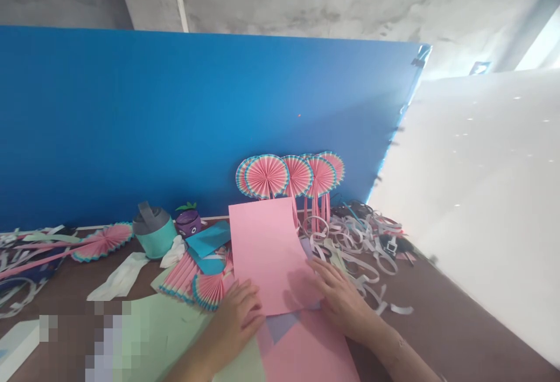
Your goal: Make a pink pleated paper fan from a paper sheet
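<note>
A pink paper sheet [266, 248] lies on the brown table [437, 323], its far end curling up. My left hand [236, 312] rests with fingers stretched flat on the sheet's near left corner. My right hand [339, 297] lies flat, fingers spread, on the sheet's near right edge. Under the sheet sit more pink paper [306, 350] and a pale green sheet [161, 329]. Folded pink pleated fans [196, 283] lie just left of my left hand.
Several round pink paper fans on sticks [291, 175] lean against a blue partition [196, 119]. A teal cup [154, 231], a purple toy [188, 221], blue paper [209, 239] and white paper strips [359, 242] litter the table. A white board [490, 195] stands at right.
</note>
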{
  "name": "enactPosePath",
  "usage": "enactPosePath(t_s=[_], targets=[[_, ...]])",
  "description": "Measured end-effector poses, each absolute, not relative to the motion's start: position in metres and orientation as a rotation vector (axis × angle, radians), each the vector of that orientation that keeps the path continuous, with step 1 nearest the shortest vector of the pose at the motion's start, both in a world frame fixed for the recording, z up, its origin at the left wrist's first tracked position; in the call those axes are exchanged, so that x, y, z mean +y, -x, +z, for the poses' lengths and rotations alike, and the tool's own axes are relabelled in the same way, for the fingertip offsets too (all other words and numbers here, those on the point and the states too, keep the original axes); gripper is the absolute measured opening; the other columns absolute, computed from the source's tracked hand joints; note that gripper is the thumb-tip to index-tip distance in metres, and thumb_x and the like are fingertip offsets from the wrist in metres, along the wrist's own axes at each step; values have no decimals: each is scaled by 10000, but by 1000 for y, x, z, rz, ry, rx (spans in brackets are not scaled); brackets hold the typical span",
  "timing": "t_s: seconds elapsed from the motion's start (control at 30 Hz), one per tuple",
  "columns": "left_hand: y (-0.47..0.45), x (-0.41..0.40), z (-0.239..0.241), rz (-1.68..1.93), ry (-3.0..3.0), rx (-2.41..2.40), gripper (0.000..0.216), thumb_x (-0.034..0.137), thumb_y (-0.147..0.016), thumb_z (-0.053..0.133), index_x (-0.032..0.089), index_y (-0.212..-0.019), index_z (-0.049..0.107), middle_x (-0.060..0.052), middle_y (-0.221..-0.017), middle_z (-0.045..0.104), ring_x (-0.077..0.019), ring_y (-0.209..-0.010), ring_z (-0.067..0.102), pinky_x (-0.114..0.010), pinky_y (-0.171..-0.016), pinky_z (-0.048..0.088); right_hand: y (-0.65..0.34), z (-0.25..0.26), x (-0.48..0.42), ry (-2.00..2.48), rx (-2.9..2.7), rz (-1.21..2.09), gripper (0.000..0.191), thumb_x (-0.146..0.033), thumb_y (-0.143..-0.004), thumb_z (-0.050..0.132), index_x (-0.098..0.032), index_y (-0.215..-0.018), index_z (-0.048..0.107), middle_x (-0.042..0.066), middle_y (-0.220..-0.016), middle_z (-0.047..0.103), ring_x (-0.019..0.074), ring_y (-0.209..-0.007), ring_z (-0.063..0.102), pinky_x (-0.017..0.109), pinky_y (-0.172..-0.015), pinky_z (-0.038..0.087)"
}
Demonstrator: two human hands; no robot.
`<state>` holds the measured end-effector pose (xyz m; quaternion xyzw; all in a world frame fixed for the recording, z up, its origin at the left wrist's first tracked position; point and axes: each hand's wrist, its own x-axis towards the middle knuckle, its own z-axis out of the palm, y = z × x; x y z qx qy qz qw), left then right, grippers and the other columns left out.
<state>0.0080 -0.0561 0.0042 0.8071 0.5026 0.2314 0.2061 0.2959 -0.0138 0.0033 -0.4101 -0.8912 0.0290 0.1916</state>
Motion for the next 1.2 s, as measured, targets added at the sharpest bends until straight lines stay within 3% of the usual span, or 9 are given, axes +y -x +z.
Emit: enactPosePath(t_s=[0.1, 0.17, 0.23, 0.33, 0.43, 0.6, 0.7, 0.83, 1.2], targets=[[-6, -55, 1, 658, -2319, 1385, 167, 249, -877, 507, 232, -916, 668, -84, -1246, 627, -289, -1250, 498, -511, -1061, 374, -288, 5, -19, 1077, -2497, 123, 392, 11, -701, 423, -206, -923, 663, 90, -1123, 648, 256, -1123, 528, 438, -941, 417], [-7, -55, 1, 682, -2361, 1378, 200, 226, -901, 467, 228, -908, 668, -78, -1177, 650, -263, -1177, 542, -466, -1013, 418, -285, 4, -19, 1078, -2499, 180, 316, 1, -735, 434, -204, -818, 660, 69, -927, 673, 223, -940, 577, 382, -839, 443], [-8, -55, 3, 690, -2387, 1382, 214, 209, -911, 450, 219, -875, 661, -69, -1041, 671, -234, -1045, 584, -409, -921, 462, -286, 3, -19, 1094, -2501, 235, 307, -2, -730, 444, -206, -795, 664, 55, -854, 667, 208, -863, 576, 357, -791, 440], [-8, -53, 6, 646, -2376, 1425, 115, 258, -881, 539, 207, -870, 642, -52, -919, 659, -219, -907, 587, -360, -802, 470, -290, 5, -18, 1074, -2466, 323, 316, -10, -722, 440, -204, -812, 673, 58, -867, 668, 205, -863, 578, 347, -788, 440], [-7, -52, 7, 610, -2364, 1468, 81, 266, -852, 592, 202, -888, 628, -47, -916, 662, -223, -897, 589, -353, -785, 460, -293, 11, -19, 1037, -2433, 427, 323, -35, -696, 445, -201, -851, 675, 68, -916, 658, 206, -878, 577, 335, -782, 451], [-7, -53, 8, 554, -2505, 1427, 187, 169, -910, 455, 191, -834, 625, -47, -889, 676, -209, -865, 598, -392, -858, 447, -288, 17, -23, 1064, -2484, 385, 185, -177, -791, 519, -199, -905, 662, 73, -920, 644, 214, -868, 569, 350, -803, 439], [-8, -53, 8, 561, -2510, 1438, 225, 155, -918, 412, 191, -847, 622, -46, -882, 678, -198, -852, 608, -404, -899, 449, -282, 12, -25, 1102, -2486, 264, 113, -208, -841, 525, -195, -840, 637, 68, -852, 638, 208, -836, 565, 351, -796, 424], [-6, -52, 6, 590, -2417, 1465, 210, 139, -900, 411, 180, -885, 616, -61, -925, 672, -211, -919, 615, -398, -876, 489, -280, 5, -24, 1120, -2474, 244, 168, -119, -844, 478, -188, -780, 618, 64, -819, 636, 201, -809, 569, 360, -779, 420], [-6, -52, -8, 712, -2274, 1557, 211, 136, -900, 395, 190, -863, 596, -100, -1157, 599, -207, -1089, 582, -391, -897, 518, -287, 0, -15, 1109, -2192, 757, 181, -226, -879, 540, -201, -752, 667, 71, -931, 633, 199, -909, 597, 345, -828, 473]])
